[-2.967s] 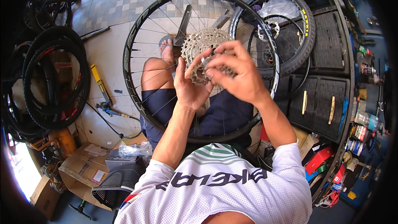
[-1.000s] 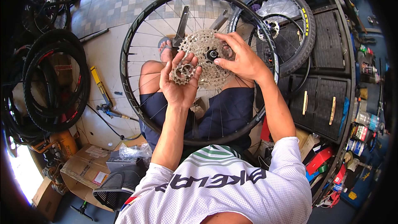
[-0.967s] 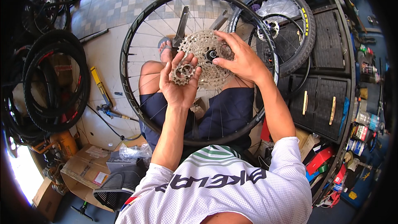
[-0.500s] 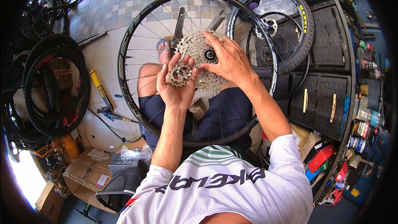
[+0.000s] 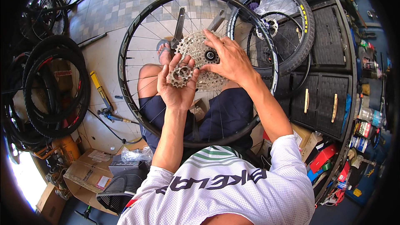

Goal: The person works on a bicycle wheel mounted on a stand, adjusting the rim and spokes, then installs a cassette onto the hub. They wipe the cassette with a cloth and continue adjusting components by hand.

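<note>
A bicycle wheel with a black rim (image 5: 126, 54) lies across my lap. On its hub sits a silver cassette (image 5: 189, 43), a dark lockring-like centre (image 5: 211, 54) showing in the middle. My left hand (image 5: 177, 89), palm up, cradles a few small sprockets (image 5: 181, 76) beside the cassette's near left side. Thumb and fingers spread, my right hand (image 5: 231, 60) spans the cassette from its far edge to the near side, gripping it. Part of the cassette is hidden under that hand.
Another wheel with a knobbly tyre (image 5: 309, 37) leans at the right by black drawers (image 5: 318, 104). Several tyres (image 5: 29, 79) hang at the left. A yellow floor pump (image 5: 100, 88) lies on the floor. Behind my left elbow are a cardboard box (image 5: 83, 171) and a plastic bag (image 5: 137, 154).
Almost nothing differs. My right hand has shifted very slightly to the left on the cassette; my left hand keeps the small sprockets in its palm.
</note>
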{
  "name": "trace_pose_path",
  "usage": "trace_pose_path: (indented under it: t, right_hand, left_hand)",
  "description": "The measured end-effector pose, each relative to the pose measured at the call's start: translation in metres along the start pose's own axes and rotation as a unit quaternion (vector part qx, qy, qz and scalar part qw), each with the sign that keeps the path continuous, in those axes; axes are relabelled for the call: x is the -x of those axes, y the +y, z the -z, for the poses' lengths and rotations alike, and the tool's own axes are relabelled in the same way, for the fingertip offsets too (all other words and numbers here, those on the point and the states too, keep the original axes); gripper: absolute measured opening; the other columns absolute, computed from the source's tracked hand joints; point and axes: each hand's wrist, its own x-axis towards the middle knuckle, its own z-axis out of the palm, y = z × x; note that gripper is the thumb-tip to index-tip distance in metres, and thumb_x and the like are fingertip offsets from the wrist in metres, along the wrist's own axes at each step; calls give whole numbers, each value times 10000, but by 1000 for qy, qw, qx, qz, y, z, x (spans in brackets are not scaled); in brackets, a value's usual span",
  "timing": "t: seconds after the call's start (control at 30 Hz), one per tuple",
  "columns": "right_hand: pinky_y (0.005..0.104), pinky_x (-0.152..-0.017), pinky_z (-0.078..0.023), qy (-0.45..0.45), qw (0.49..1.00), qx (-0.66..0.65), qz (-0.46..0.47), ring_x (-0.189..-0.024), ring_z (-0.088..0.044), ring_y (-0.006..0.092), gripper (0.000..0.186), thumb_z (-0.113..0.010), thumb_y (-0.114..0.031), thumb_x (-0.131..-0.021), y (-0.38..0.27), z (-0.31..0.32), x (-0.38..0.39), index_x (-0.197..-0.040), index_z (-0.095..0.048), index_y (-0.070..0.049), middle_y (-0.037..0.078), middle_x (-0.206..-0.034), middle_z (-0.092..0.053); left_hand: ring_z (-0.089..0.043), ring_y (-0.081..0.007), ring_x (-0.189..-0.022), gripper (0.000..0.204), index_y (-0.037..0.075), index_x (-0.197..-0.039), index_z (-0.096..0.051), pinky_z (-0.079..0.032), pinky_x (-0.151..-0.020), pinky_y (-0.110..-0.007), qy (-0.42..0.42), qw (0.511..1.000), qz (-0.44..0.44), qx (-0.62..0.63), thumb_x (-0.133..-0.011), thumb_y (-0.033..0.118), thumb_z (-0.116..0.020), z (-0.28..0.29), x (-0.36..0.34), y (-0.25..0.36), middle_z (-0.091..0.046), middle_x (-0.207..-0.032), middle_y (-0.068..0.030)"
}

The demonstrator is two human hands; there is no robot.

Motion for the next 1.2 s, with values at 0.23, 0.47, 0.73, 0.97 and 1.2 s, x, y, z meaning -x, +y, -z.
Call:
trace_pose_path:
  t: [0.23, 0.47, 0.73, 0.97, 1.2]
  right_hand:
    - [432, -1003, -487, 8, 999, 33, 9, -1073, -643, 283, 1178, -836, -542, -687, 0, -1, 0, -1609, -238, -117, 61, -1195, -735]
    - [426, -1006, -483, 25, 999, 32, 28, -1067, -646, 274, 1237, -834, -566, -660, 1, -3, 0, -1620, -192, -123, 46, -1189, -739]
    - [432, -1035, -468, 8, 999, 14, 36, -1131, -638, 273, 1252, -836, -563, -655, 2, 1, -1, -1627, -159, -157, 51, -1201, -735]
    - [438, -1008, -482, 11, 999, 34, 39, -1086, -651, 295, 1246, -848, -543, -661, 0, 0, -1, -1624, -167, -138, 77, -1165, -741]
    - [442, -1029, -470, -3, 999, 50, 15, -1101, -651, 285, 1264, -846, -565, -652, -1, -1, -2, -1630, -155, -162, 71, -1197, -735]
  left_hand:
    - [-610, -321, -1152, 504, -2, -1315, -601, -524, -967, -438, 2, 1000, 1, 1, -1001, 383, -514, 0, 0, 0, -635, -1262, -220]
    - [-611, -322, -1147, 505, 1, -1321, -596, -521, -966, -439, 5, 1000, 2, 6, -1006, 384, -501, -1, 0, 0, -635, -1263, -221]
    - [-607, -315, -1148, 507, 4, -1319, -602, -514, -966, -434, 2, 1000, 4, 4, -1002, 388, -505, -1, 1, 0, -635, -1268, -217]
    - [-605, -314, -1144, 504, 6, -1309, -615, -511, -963, -430, 7, 1000, 2, 0, -1000, 389, -507, -2, 1, 0, -638, -1264, -214]
    - [-619, -302, -1148, 473, 36, -1284, -633, -510, -969, -447, 4, 1000, 5, -9, -1000, 391, -501, -1, 0, 0, -652, -1254, -192]
